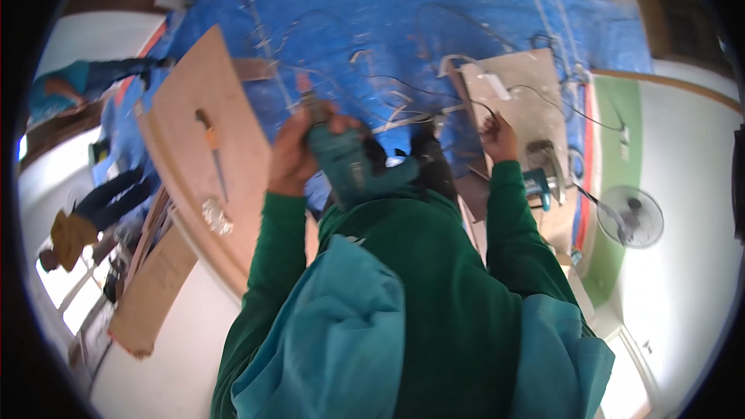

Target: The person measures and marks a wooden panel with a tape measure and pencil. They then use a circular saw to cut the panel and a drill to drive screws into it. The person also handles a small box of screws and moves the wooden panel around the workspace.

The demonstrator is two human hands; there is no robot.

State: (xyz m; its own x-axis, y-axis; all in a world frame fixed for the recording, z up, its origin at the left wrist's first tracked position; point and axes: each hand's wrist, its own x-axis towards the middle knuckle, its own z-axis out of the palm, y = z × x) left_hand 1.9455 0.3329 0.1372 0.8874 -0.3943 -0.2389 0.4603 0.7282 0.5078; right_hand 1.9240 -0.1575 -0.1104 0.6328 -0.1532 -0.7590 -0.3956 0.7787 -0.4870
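A teal power drill (pixel 341 161) is held up in front of my body, its chuck end pointing away from me. My left hand (pixel 291 154) is wrapped round the front of its body, near the chuck. My right hand (pixel 500 140) is out to the right with its fingers closed on a thin black cord (pixel 475 99), over the edge of a light board (pixel 535 81). The cord runs from there across the floor sheet. Motion blurs the drill's tip.
Blue sheeting (pixel 349 23) with scraps and cords covers the floor. A brown panel (pixel 182 109) on the left carries an orange-handled saw (pixel 211 138). At right are a teal power saw (pixel 537 185) and a fan (pixel 630 217). Two people (pixel 74 237) are at far left.
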